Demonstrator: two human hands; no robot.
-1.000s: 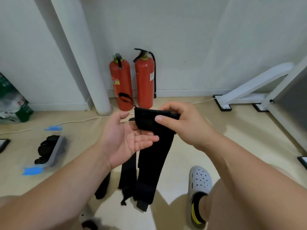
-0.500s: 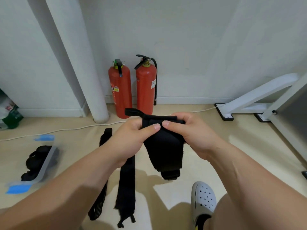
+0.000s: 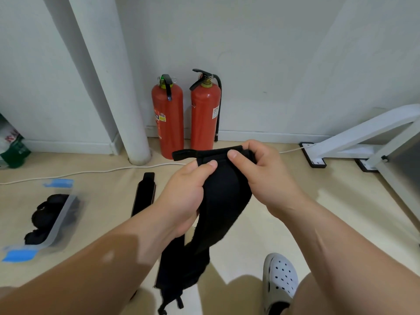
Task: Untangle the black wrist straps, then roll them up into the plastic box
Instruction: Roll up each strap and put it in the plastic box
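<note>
At mid-frame, raised off the floor between both hands: strap [image 3: 227,196], black, one item.

Hold: left hand [image 3: 184,196] grips the upper part from the left, thumb on the near face and fingers curled behind. Right hand [image 3: 266,178] pinches the top edge, thumb in front and fingers folded over the back. The thumb tips lie close together on the near face.

Purpose, as judged: both hands work the top end to begin the roll while the rest hangs free and straight.

Loop end [image 3: 184,154]: sticks out leftward past the left thumb, outside either grip.

Tail: drops below both hands toward the floor. Whether it touches the floor cannot be told.

On the floor, just left of the left forearm: second strap [image 3: 145,192], flat, untouched, its near part hidden by the arm.

Far left on the floor: box [image 3: 61,214], clear plastic, holding dark rolls [image 3: 45,214]. It is well apart from the hands.

Status, as judged: rolling in hand, boxing of this strap not yet done.
</note>
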